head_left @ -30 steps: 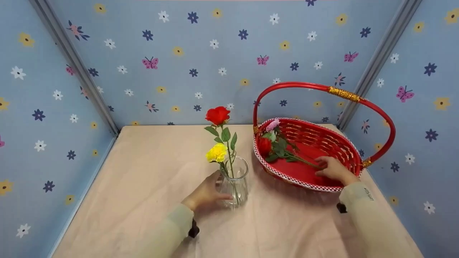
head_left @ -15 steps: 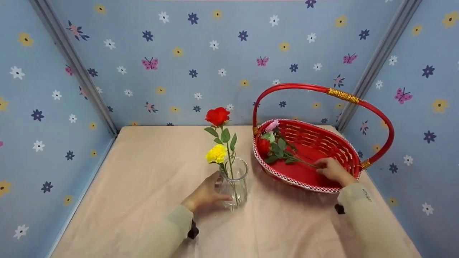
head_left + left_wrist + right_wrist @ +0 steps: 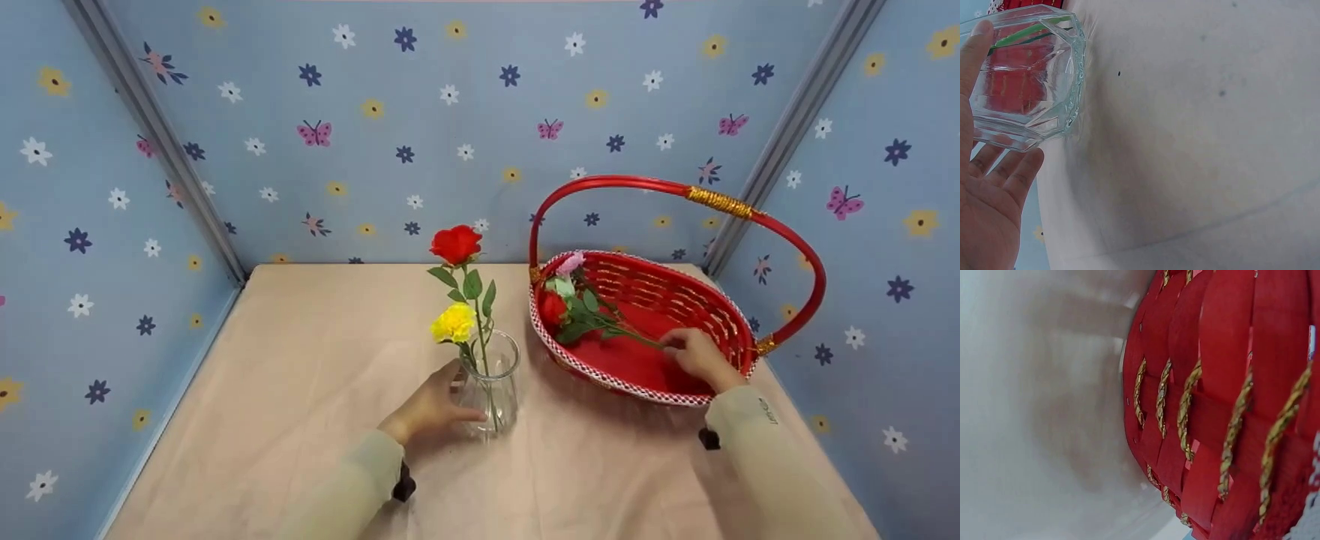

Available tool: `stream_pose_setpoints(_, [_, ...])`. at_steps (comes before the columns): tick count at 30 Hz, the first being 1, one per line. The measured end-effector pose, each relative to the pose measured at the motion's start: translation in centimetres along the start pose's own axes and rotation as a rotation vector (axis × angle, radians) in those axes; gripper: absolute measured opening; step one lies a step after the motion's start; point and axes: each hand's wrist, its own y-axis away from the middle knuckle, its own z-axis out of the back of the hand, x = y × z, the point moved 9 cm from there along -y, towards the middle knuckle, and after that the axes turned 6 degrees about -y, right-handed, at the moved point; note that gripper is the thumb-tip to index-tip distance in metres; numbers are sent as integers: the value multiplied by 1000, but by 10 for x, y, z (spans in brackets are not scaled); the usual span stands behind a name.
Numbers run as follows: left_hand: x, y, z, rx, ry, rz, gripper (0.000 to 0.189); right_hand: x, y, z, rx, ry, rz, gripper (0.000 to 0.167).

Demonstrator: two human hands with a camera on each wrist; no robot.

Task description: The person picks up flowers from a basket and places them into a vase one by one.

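My left hand (image 3: 426,405) holds a clear glass vase (image 3: 505,399) on the table, thumb on the near side and fingers behind. In the left wrist view, thumb and fingers lie on opposite sides of the vase's faceted base (image 3: 1061,121). A red rose (image 3: 456,244) and a yellow carnation (image 3: 453,322) stand in it, leaning left. Inside the red basket, my right hand (image 3: 699,357) pinches a green flower stem (image 3: 637,336). At the stems' far end lie a red rose (image 3: 553,308) and a pink flower (image 3: 571,262); which bloom belongs to the pinched stem I cannot tell.
The red woven basket (image 3: 645,388) has a white-and-red trimmed rim and a tall arched handle (image 3: 615,180). Its gold-corded outer wall (image 3: 1224,382) fills much of the right wrist view. A pale cloth (image 3: 322,337) covers the table, with patterned blue panels (image 3: 270,90) around it.
My right fingers have closed on the stem in the basket, and the leaves and stems there have shifted slightly. The left hand and vase have stayed put.
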Motion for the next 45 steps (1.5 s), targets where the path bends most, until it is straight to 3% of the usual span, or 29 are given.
stream_pose_setpoints(9, [2, 0, 0, 2, 2, 3, 106, 3, 1, 10, -67, -32, 0, 22])
stream_pose_setpoints(17, [-1, 2, 1, -7, 11, -32, 102, 6, 2, 15, -96, -70, -13, 29])
stream_pose_setpoints(24, [0, 2, 2, -4, 37, -24, 104, 11, 4, 16, -92, -80, -37, 35])
stream_pose_setpoints(31, [-1, 1, 2, 3, 12, -27, 107, 22, 6, 24, -138, -62, 20, 31])
stream_pose_setpoints(45, [-4, 1, 1, -5, 0, -36, 107, 22, 14, 28, -142, -131, -32, 33])
